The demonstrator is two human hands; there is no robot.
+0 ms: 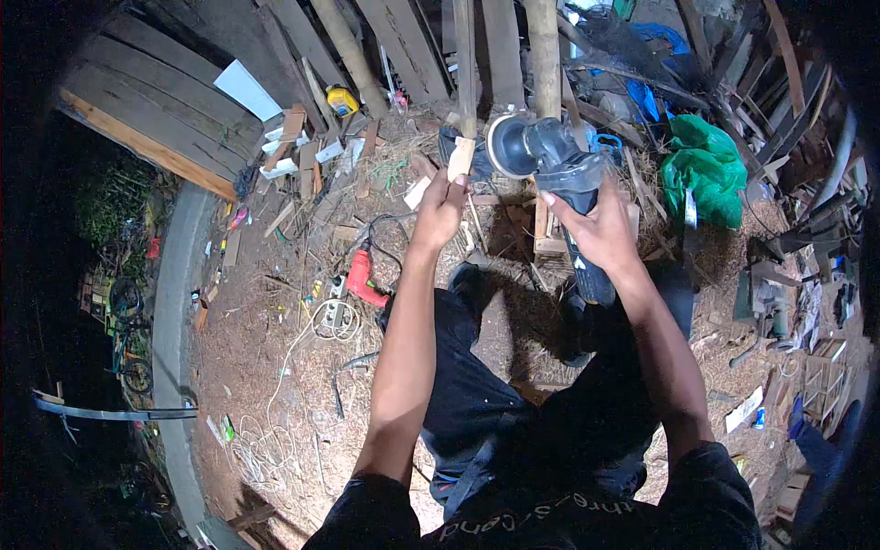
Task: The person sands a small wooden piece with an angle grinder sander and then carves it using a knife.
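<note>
My left hand point(442, 215) pinches a small pale piece of wood point(461, 159) by its lower end, the piece pointing up and away. In my right hand point(596, 225) is a black angle grinder point(555, 151), its body running down toward my knee. A round sanding disc point(500, 147) on its head faces left, close to the wood piece; a narrow gap seems to lie between them. My fingers wrap the grinder's body, and part of the grip is hidden behind the hand.
A red power drill point(364, 280) lies on the littered ground by a power strip point(337, 316) with a tangled white cord point(266, 454). A green plastic bag point(704, 170) sits at the right. Wood scraps and a yellow bottle point(342, 101) lie near the planks at the back.
</note>
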